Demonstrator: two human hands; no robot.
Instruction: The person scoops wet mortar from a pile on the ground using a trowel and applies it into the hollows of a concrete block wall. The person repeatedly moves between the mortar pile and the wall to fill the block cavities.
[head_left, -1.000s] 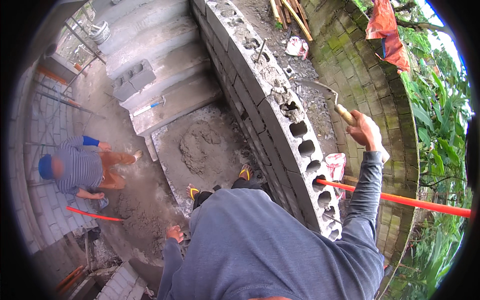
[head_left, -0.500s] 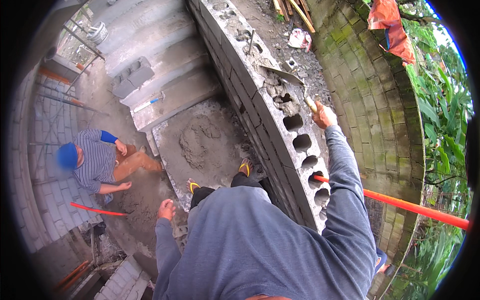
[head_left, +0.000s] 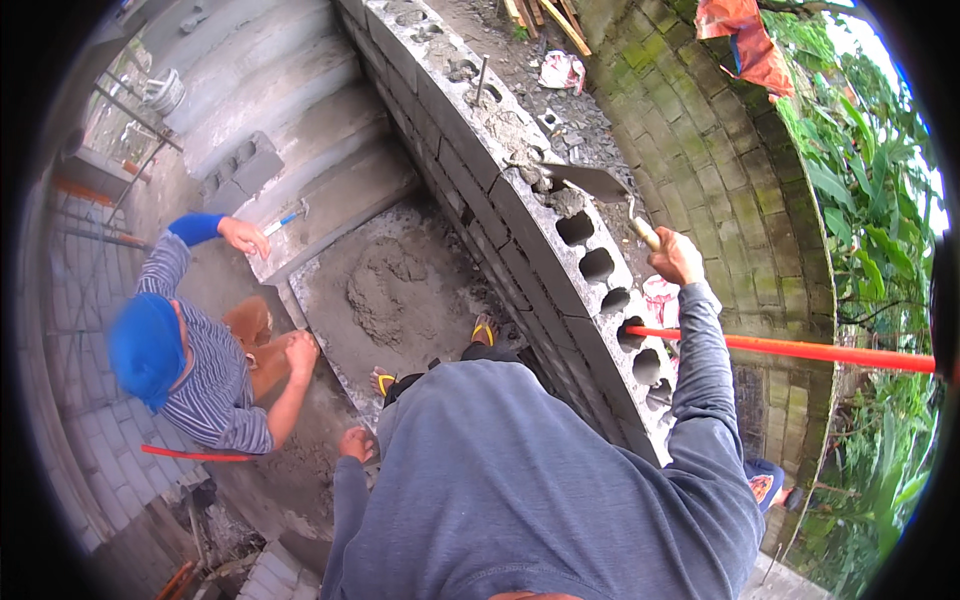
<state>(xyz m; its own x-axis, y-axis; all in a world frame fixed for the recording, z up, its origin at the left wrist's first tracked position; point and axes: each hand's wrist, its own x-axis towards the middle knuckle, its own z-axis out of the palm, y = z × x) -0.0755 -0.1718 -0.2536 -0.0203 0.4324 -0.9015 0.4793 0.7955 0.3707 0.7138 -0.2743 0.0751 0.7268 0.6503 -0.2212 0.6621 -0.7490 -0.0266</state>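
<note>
Nearest you, your grey sleeves fill the lower middle of the view. Your left hand [head_left: 353, 442] hangs low at your side, fingers loosely curled; whether it holds anything cannot be told from here. Just beyond it lies a flat board of grey mortar [head_left: 385, 290], with your feet in yellow-strapped sandals [head_left: 483, 329] at its near edge. Farther to the left of that hand, a person in a blue cap and striped shirt [head_left: 190, 360] crouches, one hand resting on the board's edge, the other reaching toward a blue-handled hammer [head_left: 285, 218]. Your right hand [head_left: 675, 256] is raised and closed around the wooden handle of a trowel [head_left: 595, 182], whose blade points away from you and lies over the top of the hollow-block wall [head_left: 560, 290], touching the mortar clumps there. Just below that hand, the open cores of the blocks show in a row, and an orange rod [head_left: 800, 350] runs off to its right. Beyond the trowel, a steel bar [head_left: 480, 78] stands upright out of the wall top. To the right of the hand rises a curved mossy brick wall [head_left: 740, 190], with red cloth [head_left: 745, 45] and green foliage farthest away.
</note>
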